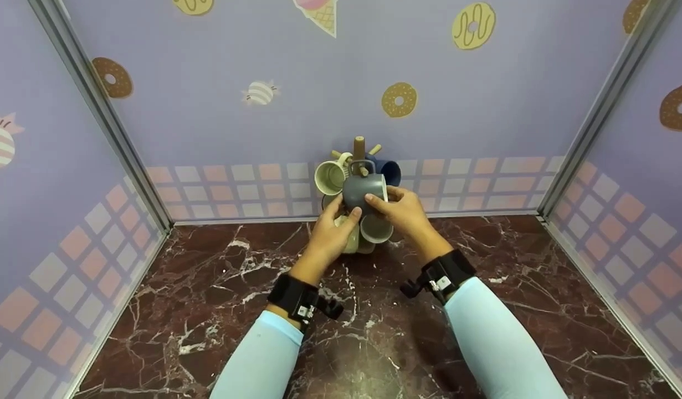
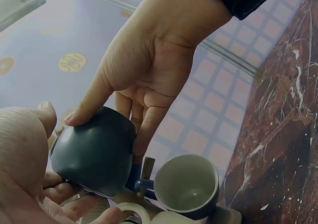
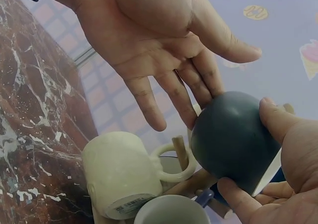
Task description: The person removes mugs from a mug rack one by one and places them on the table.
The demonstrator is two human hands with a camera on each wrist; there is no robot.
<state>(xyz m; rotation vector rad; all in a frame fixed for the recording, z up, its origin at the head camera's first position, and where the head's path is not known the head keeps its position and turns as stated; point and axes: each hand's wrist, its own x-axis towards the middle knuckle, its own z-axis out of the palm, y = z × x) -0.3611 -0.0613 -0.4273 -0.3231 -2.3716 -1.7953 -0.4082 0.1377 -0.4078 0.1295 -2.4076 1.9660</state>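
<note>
A dark grey mug (image 1: 363,191) is up against the front of a wooden mug tree (image 1: 359,148), its handle uppermost beside a peg. Whether the handle is round that peg I cannot tell. My right hand (image 1: 408,213) grips the mug at its rim side, thumb (image 3: 271,110) on the outside. Extended fingers of my left hand (image 1: 331,233) touch the mug's base side, and its thumb stands apart from the mug in the right wrist view. Also on the tree are a cream mug (image 1: 331,178), a blue mug (image 1: 392,173) and a light-lined mug (image 1: 377,230) below.
Low on the tree is another pale yellow mug (image 3: 117,169). Behind the tree rises a patterned back wall (image 1: 263,133), with side walls left and right. The dark red marbled tabletop (image 1: 208,310) spreads in front and to both sides.
</note>
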